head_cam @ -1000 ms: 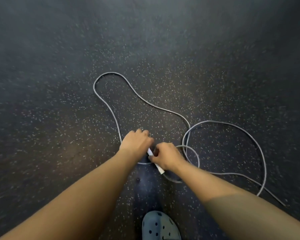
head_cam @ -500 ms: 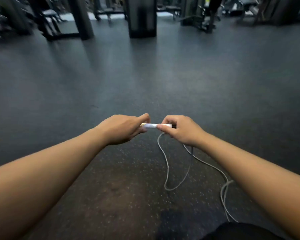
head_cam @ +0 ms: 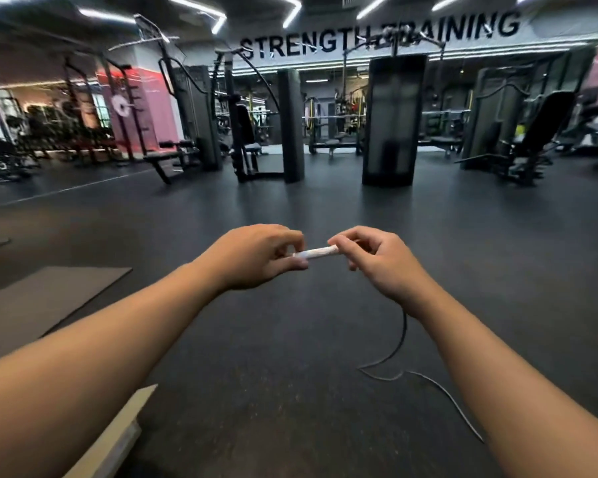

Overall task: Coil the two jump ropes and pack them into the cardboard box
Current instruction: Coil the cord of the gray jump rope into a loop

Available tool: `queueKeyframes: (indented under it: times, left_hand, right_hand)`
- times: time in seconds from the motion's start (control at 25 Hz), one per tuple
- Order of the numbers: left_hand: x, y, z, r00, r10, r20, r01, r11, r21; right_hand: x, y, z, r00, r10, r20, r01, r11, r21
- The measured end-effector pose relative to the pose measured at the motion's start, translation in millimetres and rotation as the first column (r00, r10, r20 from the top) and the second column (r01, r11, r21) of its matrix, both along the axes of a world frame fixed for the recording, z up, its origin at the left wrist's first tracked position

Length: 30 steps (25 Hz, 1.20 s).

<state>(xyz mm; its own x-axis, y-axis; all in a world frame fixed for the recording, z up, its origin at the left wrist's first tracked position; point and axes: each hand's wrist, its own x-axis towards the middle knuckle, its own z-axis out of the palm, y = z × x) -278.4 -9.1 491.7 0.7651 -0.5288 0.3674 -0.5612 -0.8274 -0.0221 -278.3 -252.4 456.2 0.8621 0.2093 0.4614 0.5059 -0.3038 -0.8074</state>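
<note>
A white jump rope handle [head_cam: 316, 252] is held level in front of me, chest high. My left hand [head_cam: 256, 255] pinches its left end and my right hand [head_cam: 380, 262] pinches its right end. The grey rope cord [head_cam: 403, 334] drops from under my right wrist to the dark floor and trails off toward the lower right. A corner of the cardboard box [head_cam: 118, 439] shows at the lower left, partly behind my left forearm. Only one rope is in view.
A grey mat [head_cam: 45, 301] lies on the floor at the left. Weight machines [head_cam: 392, 122], benches and racks stand across the back of the gym. Dark rubber floor [head_cam: 290, 201] stretches between me and them.
I have stood up from the floor with the handle between both hands. The view has swung up from the looped rope on the ground to the gym hall.
</note>
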Motion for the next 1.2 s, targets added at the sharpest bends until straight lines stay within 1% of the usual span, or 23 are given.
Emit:
queueKeyframes:
  times: [0.08,0.2,0.24,0.28,0.32,0.36,0.4,0.44,0.48,0.52,0.6,0.68,0.8,0.84,0.88,0.92,0.96,1.0,1.04,1.08,1.12,1.16,1.2]
  left_hand:
    - [-2,12,-5,1.000,0.012,-0.013,-0.012,1.000,0.005]
    - [-3,22,-20,0.997,0.020,-0.080,-0.022,0.999,-0.030]
    - [-4,22,-25,0.992,0.011,-0.125,-0.025,0.993,-0.112]
    - [-5,22,-31,0.983,-0.019,-0.181,-0.028,0.967,-0.252]
    - [-6,20,-38,0.972,-0.067,-0.225,-0.036,0.905,-0.424]
    - [-7,19,-43,0.958,-0.127,-0.257,-0.053,0.803,-0.594]
    - [-7,17,-47,0.942,-0.189,-0.277,-0.081,0.673,-0.735]
    - [-8,14,-49,0.919,-0.264,-0.294,-0.117,0.530,-0.840]
    - [-8,10,-51,0.890,-0.342,-0.303,-0.158,0.392,-0.906]
    - [-9,6,-53,0.862,-0.409,-0.300,-0.197,0.274,-0.941]
    - [-9,-5,-58,0.809,-0.512,-0.289,-0.271,0.112,-0.956]
    - [-6,-13,-64,0.784,-0.558,-0.272,-0.318,0.016,-0.948]
    - [-2,-17,-68,0.789,-0.561,-0.249,-0.358,-0.091,-0.929]
    - [-1,-15,-69,0.786,-0.561,-0.260,-0.372,-0.092,-0.924]
    - [0,-12,-70,0.786,-0.545,-0.293,-0.389,-0.066,-0.919]
    - [2,-8,-70,0.797,-0.500,-0.339,-0.399,-0.014,-0.917]
    - [4,-3,-70,0.829,-0.409,-0.382,-0.395,0.055,-0.917]
    - [5,4,-69,0.876,-0.273,-0.397,-0.374,0.132,-0.918]
    - [6,13,-65,0.927,-0.105,-0.359,-0.332,0.213,-0.919]
    - [7,23,-59,0.965,0.051,-0.258,-0.261,0.317,-0.912]
    - [7,33,-51,0.985,0.142,-0.100,-0.157,0.482,-0.862]
    - [5,41,-43,0.992,0.122,0.035,-0.058,0.682,-0.729]
    - [2,45,-36,0.998,0.032,0.048,0.000,0.835,-0.550]
  right_hand:
    - [-1,14,-16,1.000,0.002,0.008,-0.002,0.999,0.047]
    - [0,27,-28,1.000,0.020,-0.002,-0.020,0.999,0.047]
    - [2,29,-28,1.000,0.019,-0.020,-0.018,0.998,0.067]
    - [3,29,-25,0.999,0.009,-0.045,-0.003,0.993,0.122]
    - [2,28,-24,0.998,0.002,-0.069,0.013,0.979,0.205]
    - [0,26,-26,0.996,0.005,-0.090,0.020,0.959,0.284]
    - [-2,26,-29,0.993,0.024,-0.116,0.015,0.947,0.320]
    - [-6,26,-35,0.987,0.049,-0.153,0.001,0.951,0.310]
    - [-11,27,-40,0.979,0.075,-0.190,-0.019,0.959,0.281]
    - [-14,31,-46,0.971,0.106,-0.215,-0.048,0.964,0.260]
    - [-17,41,-51,0.961,0.150,-0.233,-0.090,0.964,0.248]
    - [-17,50,-51,0.964,0.160,-0.214,-0.102,0.960,0.260]
    - [-11,55,-52,0.966,0.160,-0.202,-0.091,0.945,0.315]
    - [-8,55,-52,0.964,0.160,-0.210,-0.081,0.937,0.341]
    - [-5,56,-52,0.961,0.162,-0.223,-0.072,0.929,0.363]
    - [-3,56,-52,0.957,0.165,-0.237,-0.065,0.923,0.380]
    - [-1,55,-52,0.954,0.170,-0.246,-0.063,0.918,0.391]
    - [1,54,-52,0.954,0.171,-0.245,-0.065,0.919,0.390]
    - [3,54,-52,0.957,0.165,-0.239,-0.069,0.928,0.367]
    - [4,52,-52,0.960,0.160,-0.232,-0.079,0.943,0.324]
    - [5,51,-51,0.960,0.164,-0.225,-0.100,0.958,0.271]
    - [5,51,-50,0.959,0.177,-0.222,-0.128,0.968,0.216]
    - [5,52,-49,0.955,0.198,-0.219,-0.163,0.972,0.168]
